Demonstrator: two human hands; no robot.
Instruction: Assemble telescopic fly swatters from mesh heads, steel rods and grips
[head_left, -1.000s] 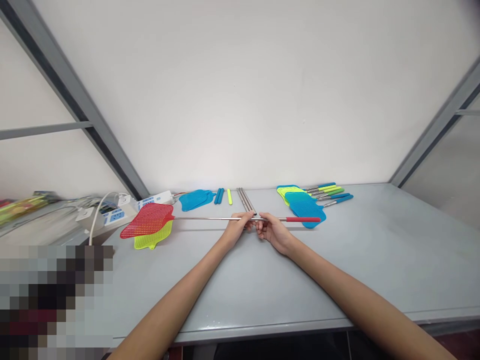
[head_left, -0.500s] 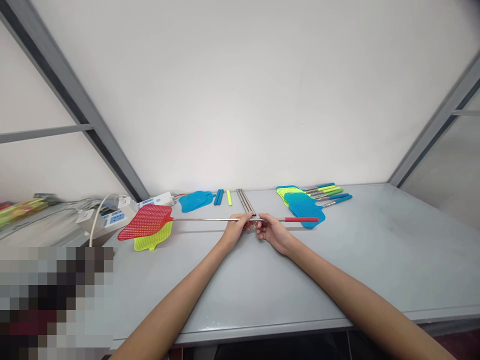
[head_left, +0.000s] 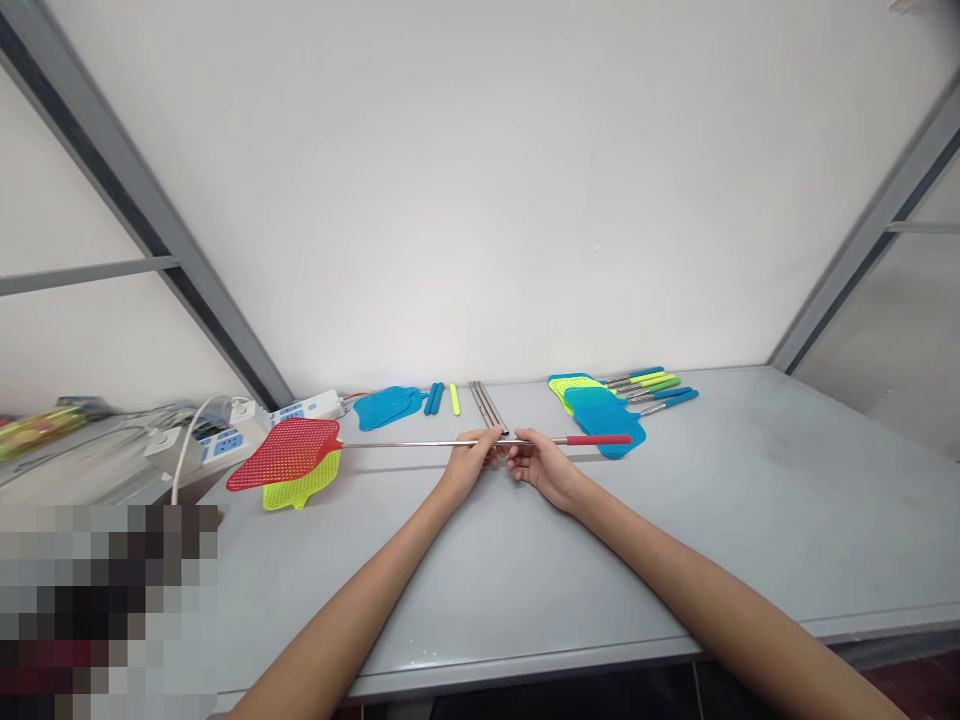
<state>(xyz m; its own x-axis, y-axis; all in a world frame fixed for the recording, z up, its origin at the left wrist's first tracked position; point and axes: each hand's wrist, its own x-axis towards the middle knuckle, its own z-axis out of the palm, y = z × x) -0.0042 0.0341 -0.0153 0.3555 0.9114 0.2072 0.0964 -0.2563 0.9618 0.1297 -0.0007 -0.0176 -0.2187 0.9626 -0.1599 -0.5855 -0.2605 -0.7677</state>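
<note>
Both hands grip the thin metal rod of a red fly swatter [head_left: 600,440], held level across the middle of the table, its mesh head on the left and its red handle on the right. My left hand [head_left: 474,460] pinches the rod near its middle. Close beside it, my right hand [head_left: 541,468] is closed round the thicker part of the rod. Under the red head lies a loose yellow-green swatter head [head_left: 300,492]. Several metal tubes [head_left: 487,405] lie just beyond my fingers.
Blue swatter heads [head_left: 388,408], blue handles [head_left: 433,398] and a yellow handle [head_left: 454,399] lie along the wall. Several whole swatters [head_left: 604,420] are piled at right. White power strips [head_left: 307,410] and a cable are at left. The grey table [head_left: 555,600] meets the wall behind.
The view has shifted slightly. Both hands keep the same hold on the red swatter, and nothing else has visibly moved.
</note>
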